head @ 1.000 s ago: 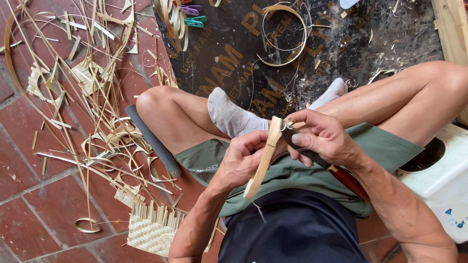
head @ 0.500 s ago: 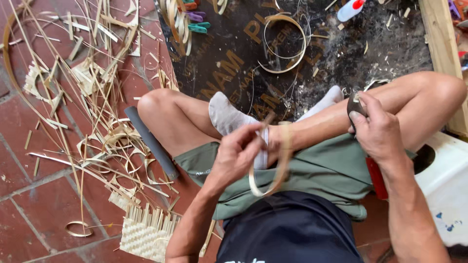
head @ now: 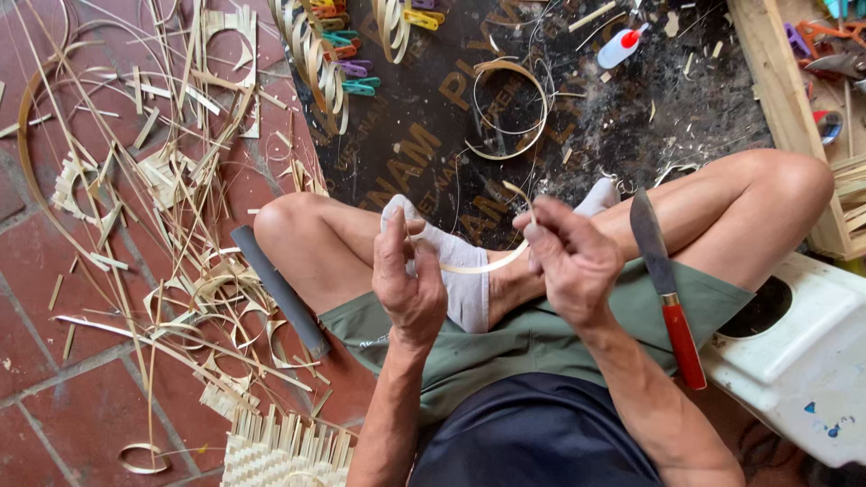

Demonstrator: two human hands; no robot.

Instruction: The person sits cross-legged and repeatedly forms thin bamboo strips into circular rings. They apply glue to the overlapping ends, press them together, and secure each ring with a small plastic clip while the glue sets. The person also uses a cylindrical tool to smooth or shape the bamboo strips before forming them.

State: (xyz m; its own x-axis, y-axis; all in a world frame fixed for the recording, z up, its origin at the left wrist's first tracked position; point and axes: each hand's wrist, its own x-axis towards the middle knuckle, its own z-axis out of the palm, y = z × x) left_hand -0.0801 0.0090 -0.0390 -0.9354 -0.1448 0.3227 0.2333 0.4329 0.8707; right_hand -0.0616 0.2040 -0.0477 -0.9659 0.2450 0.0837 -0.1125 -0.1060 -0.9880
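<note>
Step in hand: bending a thin bamboo strip point(head: 478, 267) into a curve, held at frame centre above the crossed legs.

Left of frame: scattered bamboo offcuts point(head: 171, 180) on the brick floor; grey tube point(head: 280, 289) beside the thigh.

Left hand point(head: 408, 287) pinches one end of the strip; right hand point(head: 570, 257) pinches the other, fingers closed.

Next move likely calls for even pressure, or the strip may crack.

Right: red-handled knife point(head: 666, 289) rests on the thigh, blade close to the right hand; white stool point(head: 803, 361) hems that side. Open room lies above the lap.
</note>
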